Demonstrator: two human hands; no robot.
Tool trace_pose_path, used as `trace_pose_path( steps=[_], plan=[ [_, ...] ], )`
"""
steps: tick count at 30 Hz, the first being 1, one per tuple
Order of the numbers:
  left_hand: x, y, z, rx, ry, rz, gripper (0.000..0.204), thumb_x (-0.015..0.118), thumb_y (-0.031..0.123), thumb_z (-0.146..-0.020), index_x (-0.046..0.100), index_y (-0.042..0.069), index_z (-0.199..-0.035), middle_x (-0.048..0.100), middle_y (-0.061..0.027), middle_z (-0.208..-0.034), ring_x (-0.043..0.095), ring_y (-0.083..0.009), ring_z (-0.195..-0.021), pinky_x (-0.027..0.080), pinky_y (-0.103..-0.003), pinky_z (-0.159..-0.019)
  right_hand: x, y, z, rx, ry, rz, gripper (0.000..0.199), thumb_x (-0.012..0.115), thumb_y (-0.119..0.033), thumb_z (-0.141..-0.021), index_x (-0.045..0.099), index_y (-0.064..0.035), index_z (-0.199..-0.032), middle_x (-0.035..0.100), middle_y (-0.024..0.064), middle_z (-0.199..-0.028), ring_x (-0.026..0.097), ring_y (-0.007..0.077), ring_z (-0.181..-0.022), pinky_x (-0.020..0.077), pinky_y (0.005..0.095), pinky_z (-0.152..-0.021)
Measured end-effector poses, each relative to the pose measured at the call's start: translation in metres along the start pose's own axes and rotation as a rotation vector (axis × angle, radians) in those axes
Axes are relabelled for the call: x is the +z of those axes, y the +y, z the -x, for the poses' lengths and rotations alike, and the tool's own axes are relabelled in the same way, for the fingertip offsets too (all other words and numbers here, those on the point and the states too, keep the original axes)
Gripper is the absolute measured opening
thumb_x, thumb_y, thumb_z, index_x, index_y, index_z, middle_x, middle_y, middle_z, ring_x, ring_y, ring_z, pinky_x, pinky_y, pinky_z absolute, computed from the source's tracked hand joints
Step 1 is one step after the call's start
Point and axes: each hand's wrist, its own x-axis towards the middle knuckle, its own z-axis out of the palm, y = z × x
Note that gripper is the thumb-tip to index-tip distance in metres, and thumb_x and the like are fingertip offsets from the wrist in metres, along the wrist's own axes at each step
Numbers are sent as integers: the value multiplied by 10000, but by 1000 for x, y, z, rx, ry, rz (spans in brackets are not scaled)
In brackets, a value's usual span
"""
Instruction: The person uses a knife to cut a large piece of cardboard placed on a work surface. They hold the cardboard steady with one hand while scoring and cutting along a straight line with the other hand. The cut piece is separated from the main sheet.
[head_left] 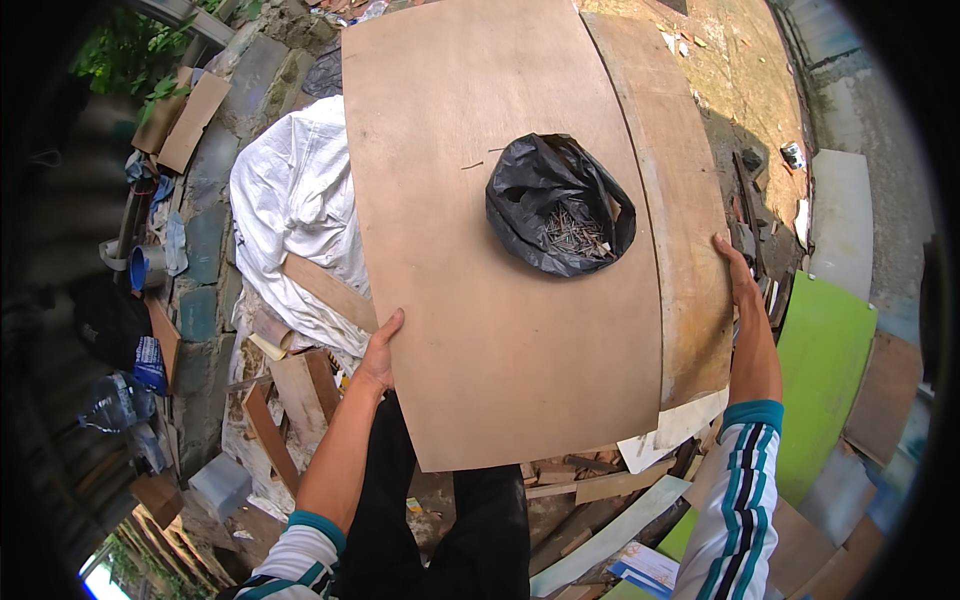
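Note:
My left hand (382, 358) grips the left edge of a large light-brown plywood sheet (500, 350), its thumb at the rim and its fingers hidden underneath. A second, more weathered plywood sheet (690, 220) lies partly beneath the first and shows along its right side. On that sheet's right edge my right hand (738, 270) is closed, most of its fingers out of sight. A black plastic bag (515, 215) with its mouth spread wide rests on the upper sheet, right of the middle. Inside the bag lies a heap of thin nails (575, 230).
A white cloth (295, 195) covers something left of the sheets, with wood offcuts (270, 435) below it. A block wall (205, 240) runs along the left. Green board (825, 375) and other panels lie at the right. Scrap wood (590, 480) litters the ground around my legs.

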Motion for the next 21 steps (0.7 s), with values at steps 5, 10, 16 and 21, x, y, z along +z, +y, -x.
trace_pose_path(
  steps=[5, 10, 16, 21],
  plan=[
    [16, -9, -8, -23, -16, -20, 644, 561, 480, -982, 455, 54, -1453, 557, -154, -1399, 563, -328, -1256, 473, -488, -1044, -70, 20, -31, -219, 566, -155, 717, 687, -579, -878, 645, 24, -1264, 719, 88, -983, 653, 164, -881, 489, 331, -818],
    [4, 7, 5, -13, 87, -78, 721, 561, 543, -957, 433, 59, -1475, 534, -164, -1435, 533, -342, -1293, 433, -503, -1082, -29, 15, 55, -398, 906, 203, 540, 684, -502, -891, 732, -1, -1085, 715, 56, -782, 646, 164, -709, 496, 339, -707],
    [5, 50, -18, -19, -72, 284, 1061, 459, 823, -845, 332, 28, -1536, 393, -187, -1559, 390, -370, -1418, 294, -521, -1177, 5, 129, 217, -390, 1247, 147, 499, 706, -423, -936, 670, 28, -1146, 672, 70, -896, 595, 150, -701, 490, 312, -652],
    [22, 140, -89, 111, -135, 142, 1217, 439, 905, -779, 266, -21, -1549, 334, -212, -1591, 344, -372, -1453, 254, -507, -1202, 138, 243, 277, -134, 1126, -239, 508, 721, -411, -935, 614, 28, -1167, 721, 97, -909, 539, 118, -614, 424, 260, -520]
  ],
)
